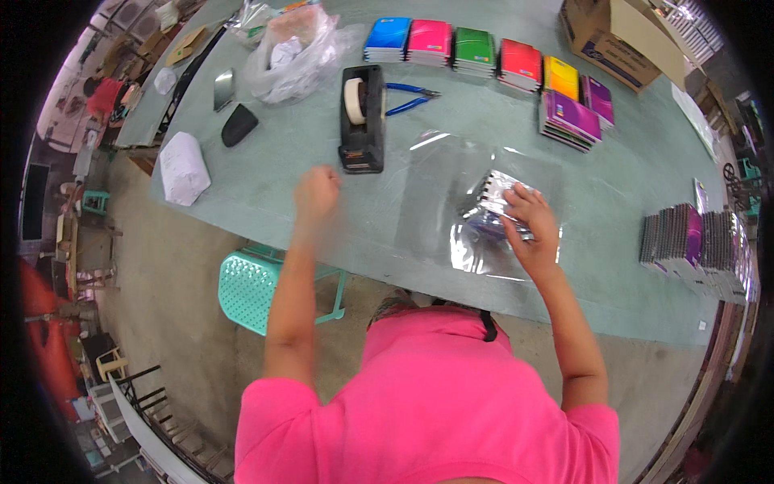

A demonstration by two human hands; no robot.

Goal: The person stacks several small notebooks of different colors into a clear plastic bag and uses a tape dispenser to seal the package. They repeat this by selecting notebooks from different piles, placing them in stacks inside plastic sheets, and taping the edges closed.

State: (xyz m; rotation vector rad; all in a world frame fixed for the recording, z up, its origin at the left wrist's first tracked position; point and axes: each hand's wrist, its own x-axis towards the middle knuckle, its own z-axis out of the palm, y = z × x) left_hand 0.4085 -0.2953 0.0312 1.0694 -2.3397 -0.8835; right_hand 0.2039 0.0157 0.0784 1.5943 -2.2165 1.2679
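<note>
My right hand (530,223) presses down on a small spiral notebook wrapped in clear plastic film (492,203), which lies on a sheet of clear film (439,185) on the grey-green table (266,194). My left hand (316,192) is blurred, with its fingers curled in, and hovers just below a black tape dispenser (362,119) holding a roll of tape. I cannot make out anything held in the left hand.
Blue-handled pliers (409,97) lie beside the dispenser. A row of coloured notebooks (476,50) runs along the far side, with purple ones (569,119) nearer. Wrapped notebooks (697,242) stand at right. A plastic bag (294,52), cardboard box (617,36) and teal stool (251,286) are nearby.
</note>
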